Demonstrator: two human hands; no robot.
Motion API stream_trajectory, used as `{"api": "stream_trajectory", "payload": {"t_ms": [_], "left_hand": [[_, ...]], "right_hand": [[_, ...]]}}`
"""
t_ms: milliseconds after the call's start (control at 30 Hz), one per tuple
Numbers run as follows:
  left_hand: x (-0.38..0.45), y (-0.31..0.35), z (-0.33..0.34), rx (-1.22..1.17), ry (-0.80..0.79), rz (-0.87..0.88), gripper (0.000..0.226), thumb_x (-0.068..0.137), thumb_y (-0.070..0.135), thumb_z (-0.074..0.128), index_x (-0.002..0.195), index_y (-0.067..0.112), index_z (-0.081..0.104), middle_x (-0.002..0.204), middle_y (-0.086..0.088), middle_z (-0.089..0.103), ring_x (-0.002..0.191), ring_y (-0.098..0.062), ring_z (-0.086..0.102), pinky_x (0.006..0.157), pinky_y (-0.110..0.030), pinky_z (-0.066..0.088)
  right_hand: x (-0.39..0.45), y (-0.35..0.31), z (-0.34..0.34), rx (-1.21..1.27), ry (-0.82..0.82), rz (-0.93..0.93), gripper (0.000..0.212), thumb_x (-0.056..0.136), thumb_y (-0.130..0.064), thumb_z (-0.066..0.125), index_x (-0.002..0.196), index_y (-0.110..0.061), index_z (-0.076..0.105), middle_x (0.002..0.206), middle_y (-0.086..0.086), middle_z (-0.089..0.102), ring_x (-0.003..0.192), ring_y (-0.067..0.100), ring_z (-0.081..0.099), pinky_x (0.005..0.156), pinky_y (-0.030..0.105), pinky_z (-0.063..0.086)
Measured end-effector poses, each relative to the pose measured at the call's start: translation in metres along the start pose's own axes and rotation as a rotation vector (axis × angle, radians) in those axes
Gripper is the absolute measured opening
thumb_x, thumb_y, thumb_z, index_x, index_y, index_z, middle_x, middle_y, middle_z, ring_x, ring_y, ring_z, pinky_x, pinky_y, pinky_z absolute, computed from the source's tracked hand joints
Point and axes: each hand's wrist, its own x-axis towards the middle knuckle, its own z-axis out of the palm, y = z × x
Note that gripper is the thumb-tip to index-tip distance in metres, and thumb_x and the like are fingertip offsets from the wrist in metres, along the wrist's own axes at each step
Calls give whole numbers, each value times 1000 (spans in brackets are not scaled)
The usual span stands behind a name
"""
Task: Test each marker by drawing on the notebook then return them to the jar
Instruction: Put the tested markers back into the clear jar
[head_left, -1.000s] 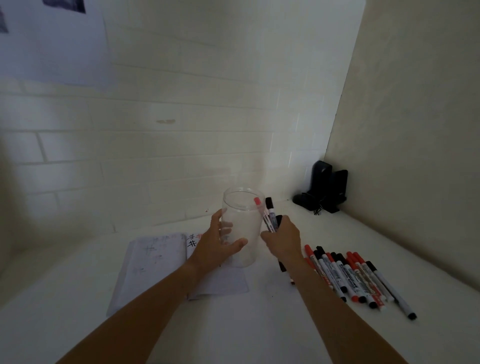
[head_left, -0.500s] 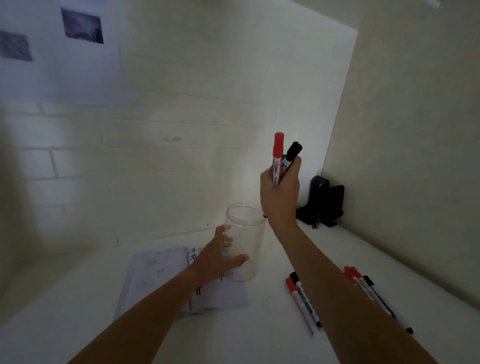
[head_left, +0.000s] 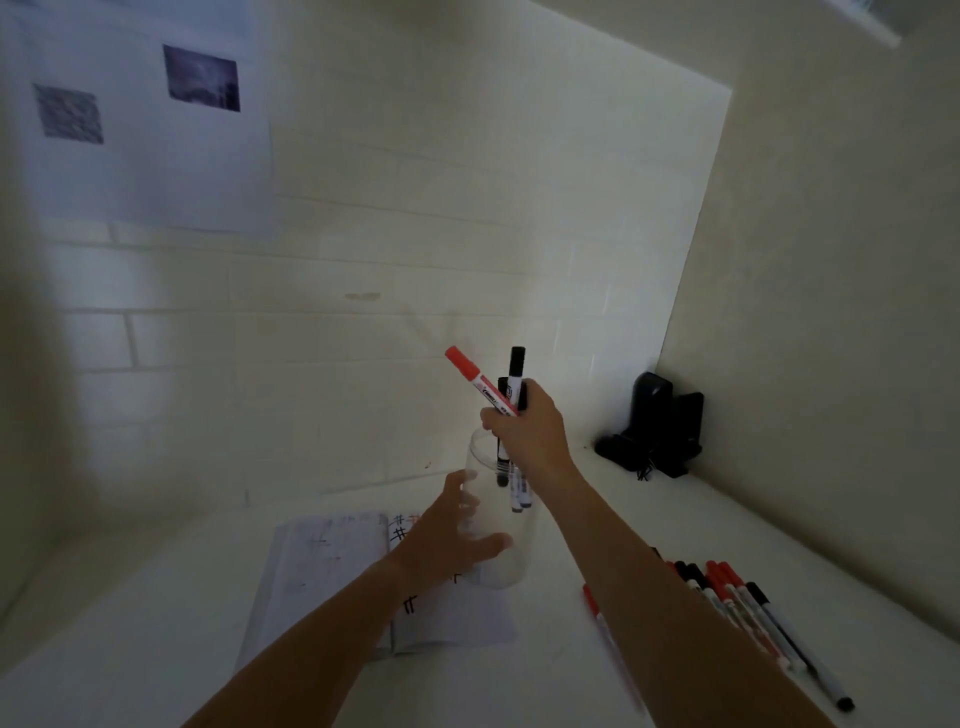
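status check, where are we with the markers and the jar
Left hand holds the clear jar steady. Right hand grips a bunch of markers, lower ends inside the jar mouth. More markers on the table. Nothing blocking.

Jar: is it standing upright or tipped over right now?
Upright. The clear jar stands on the table, mouth up, left hand around its side, while the right hand lowers markers into it.
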Motion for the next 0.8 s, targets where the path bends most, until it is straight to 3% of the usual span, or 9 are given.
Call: {"api": "stream_trajectory", "payload": {"t_ms": [100, 233, 333, 400, 500, 567, 667, 733, 800], "left_hand": [[0, 2, 0, 7, 12, -6, 91, 68, 59, 83, 136, 46, 24, 125, 11, 49, 118, -5, 53, 95, -30, 55], [-1, 7, 1, 33, -1, 15, 80, 76, 46, 83, 134, 41, 28, 125, 19, 50, 108, 6, 55, 78, -13, 52], [0, 8, 1, 63, -1, 38, 73, 78, 44, 82, 128, 45, 30, 125, 22, 51, 111, 2, 56, 78, -11, 51], [-1, 8, 2, 66, 6, 43, 74, 79, 41, 82, 132, 39, 30, 123, 22, 52, 110, 6, 58, 80, -8, 49], [-1, 7, 3, 78, 22, 50, 71, 81, 29, 83, 130, 28, 32, 115, 24, 54, 100, 19, 56, 79, -10, 48], [-1, 4, 3, 94, 23, 53, 69, 81, 25, 82, 126, 29, 31, 112, 21, 58, 99, 11, 60, 79, -14, 51], [-1, 3, 3, 97, 23, 62, 70, 80, 31, 82, 124, 40, 29, 115, 8, 61, 104, -7, 63, 85, -23, 55], [-2, 2, 3, 74, 31, 66, 69, 79, 33, 82, 122, 45, 30, 116, 9, 60, 106, -6, 63, 86, -25, 56], [-5, 2, 4, 48, 45, 69, 68, 77, 40, 82, 122, 47, 31, 116, 12, 61, 106, -6, 63, 86, -24, 55]], "right_hand": [[-2, -4, -2, 44, -44, -2, 27, 88, -16, 74, 107, -21, 56, 94, 1, 66, 69, 7, 64, 57, 12, 46], [0, -3, -1, -101, -55, 0, 10, 97, -22, 63, 106, -20, 59, 97, 5, 70, 75, 14, 66, 57, 14, 45], [1, -3, 3, -198, -52, -10, 11, 101, -26, 57, 104, -16, 62, 95, 3, 69, 81, 14, 67, 60, 13, 42], [-1, -4, 5, -220, 27, -48, 14, 103, -28, 55, 99, -15, 61, 85, 0, 63, 70, 7, 60, 55, 8, 36], [-2, 2, 7, -205, 195, -157, 12, 102, -24, 57, 98, -12, 55, 78, -1, 58, 57, 5, 50, 49, 10, 37], [-5, 1, 4, -105, 203, -129, 19, 100, -27, 62, 107, -12, 54, 81, 0, 60, 58, 6, 52, 49, 10, 40], [-8, -4, -4, 21, 126, -7, 45, 92, -50, 67, 117, -18, 47, 81, 0, 58, 64, 9, 55, 57, 15, 45], [-8, -6, -6, 135, 89, 19, 40, 98, -55, 54, 117, -21, 42, 76, 0, 54, 60, 12, 53, 56, 26, 49], [-8, -4, -7, 227, 109, -30, 26, 105, -43, 45, 108, -17, 47, 72, 3, 52, 56, 16, 54, 53, 26, 48]]}}
